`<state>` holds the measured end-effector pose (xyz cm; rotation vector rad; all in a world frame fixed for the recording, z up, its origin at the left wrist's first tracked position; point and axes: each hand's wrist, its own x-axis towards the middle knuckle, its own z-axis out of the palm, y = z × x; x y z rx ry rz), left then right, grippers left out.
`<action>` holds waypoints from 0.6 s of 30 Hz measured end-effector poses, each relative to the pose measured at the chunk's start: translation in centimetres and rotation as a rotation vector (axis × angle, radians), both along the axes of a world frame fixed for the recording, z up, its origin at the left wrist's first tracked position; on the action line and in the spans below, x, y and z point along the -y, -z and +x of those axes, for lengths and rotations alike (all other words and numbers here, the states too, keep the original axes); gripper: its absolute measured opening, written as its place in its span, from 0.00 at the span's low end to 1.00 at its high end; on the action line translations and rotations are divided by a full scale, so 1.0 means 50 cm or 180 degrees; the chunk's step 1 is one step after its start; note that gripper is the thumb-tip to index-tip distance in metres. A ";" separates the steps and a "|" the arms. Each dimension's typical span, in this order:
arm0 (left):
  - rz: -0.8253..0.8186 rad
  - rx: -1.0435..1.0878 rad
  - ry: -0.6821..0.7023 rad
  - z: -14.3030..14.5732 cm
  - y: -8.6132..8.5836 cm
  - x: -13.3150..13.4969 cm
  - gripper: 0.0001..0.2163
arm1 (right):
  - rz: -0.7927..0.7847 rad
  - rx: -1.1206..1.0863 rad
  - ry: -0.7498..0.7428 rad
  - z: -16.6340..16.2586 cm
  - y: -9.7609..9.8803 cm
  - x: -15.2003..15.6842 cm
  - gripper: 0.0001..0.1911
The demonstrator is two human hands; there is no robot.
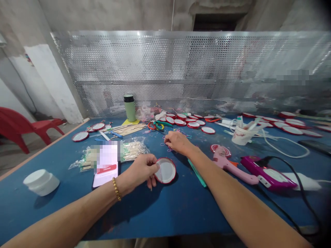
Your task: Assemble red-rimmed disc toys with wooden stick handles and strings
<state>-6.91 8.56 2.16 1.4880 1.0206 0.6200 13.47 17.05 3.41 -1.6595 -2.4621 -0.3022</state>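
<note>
Between thumb and fingers, my left hand (146,169) grips a round red-rimmed disc (167,171) by its left edge, its whitish inner face tilted towards me just above the table. A gold bead bracelet (116,189) circles that wrist. Farther forward, my right hand (177,142) reaches down to the tabletop with its fingers closed together among small coloured loops (169,148). Whatever its fingertips hold is too small to tell. Left of my left hand lies a phone (106,179) with a lit screen, against clear plastic bags of thin wooden sticks (133,148).
More red-rimmed discs (208,130) lie across the back. A pink glue gun (232,168), a purple device (266,175) with a black cable and a cup of pens (240,134) stand right. A white jar (41,182) sits left; a green tumbler (130,109) stands before the perforated metal screen (155,69).
</note>
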 end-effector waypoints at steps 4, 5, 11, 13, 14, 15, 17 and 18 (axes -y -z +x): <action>-0.0008 0.0020 0.0042 -0.001 0.001 -0.002 0.04 | 0.0012 -0.0008 0.0018 -0.005 0.009 -0.007 0.09; -0.0010 0.0027 0.0045 -0.002 0.001 -0.002 0.04 | 0.0002 -0.0101 0.0043 -0.002 0.006 -0.009 0.09; -0.0012 0.0168 0.0051 -0.006 -0.009 0.002 0.07 | -0.0422 -0.1898 -0.0373 0.033 -0.048 0.006 0.04; 0.0058 0.0293 -0.0018 -0.009 -0.019 0.004 0.07 | -0.0787 -0.2555 -0.0620 0.035 -0.066 0.029 0.07; 0.0120 0.0378 -0.0070 -0.011 -0.025 0.005 0.08 | -0.1039 -0.2862 -0.0739 0.032 -0.072 0.044 0.09; 0.0196 0.0480 -0.0128 -0.013 -0.032 0.005 0.08 | -0.1295 -0.3149 -0.0842 0.028 -0.078 0.061 0.11; 0.0315 0.0691 -0.0203 -0.016 -0.042 0.005 0.08 | -0.1718 -0.3540 -0.1007 0.019 -0.086 0.096 0.15; 0.0337 0.0783 -0.0210 -0.018 -0.046 0.004 0.08 | -0.1853 -0.3635 -0.1052 0.014 -0.089 0.113 0.16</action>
